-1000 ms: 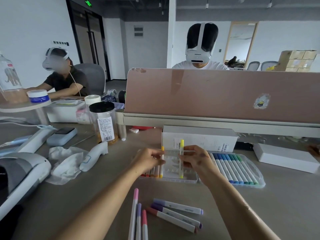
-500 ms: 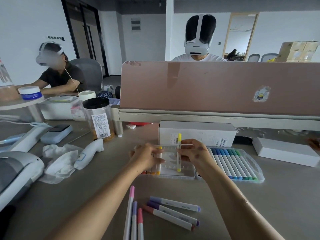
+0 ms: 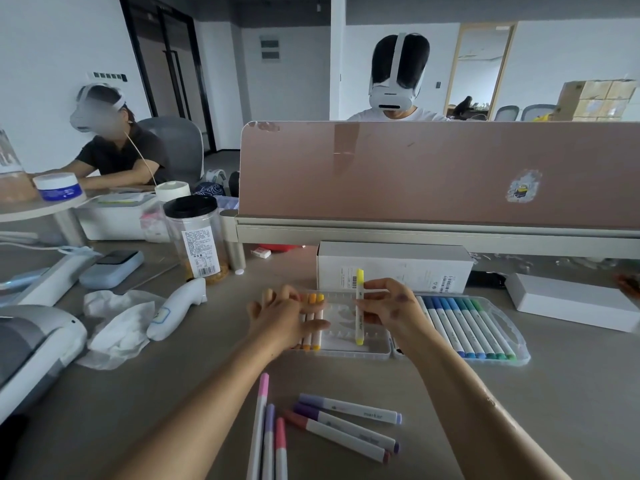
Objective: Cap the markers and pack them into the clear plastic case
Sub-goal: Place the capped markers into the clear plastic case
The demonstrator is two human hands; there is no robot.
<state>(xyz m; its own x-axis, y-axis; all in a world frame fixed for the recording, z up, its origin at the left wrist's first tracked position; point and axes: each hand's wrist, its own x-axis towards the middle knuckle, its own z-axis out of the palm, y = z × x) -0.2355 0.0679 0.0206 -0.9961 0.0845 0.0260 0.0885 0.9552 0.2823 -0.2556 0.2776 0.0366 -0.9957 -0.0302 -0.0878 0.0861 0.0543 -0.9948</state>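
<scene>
Works over the clear plastic case (image 3: 346,354), which is spread open flat on the desk. Lays the left hand (image 3: 282,318), fingers straight and close together, across the orange markers (image 3: 313,337) slotted at the case's left end. Pinches the yellow marker (image 3: 359,320) at its middle with the right hand (image 3: 393,308), thumb and fingertips curled round it, lengthwise above the case's bare middle slots (yellow at both ends, far end reaching past the case's back edge). Sees blue and green markers (image 3: 467,327) in a row filling the case's right half. Sees six loose markers (image 3: 346,424) in front of the case, three side by side and three fanned. Notes a white box (image 3: 394,265) just behind the case, and a jar (image 3: 194,237) and crumpled tissue (image 3: 114,327) well to its left.
</scene>
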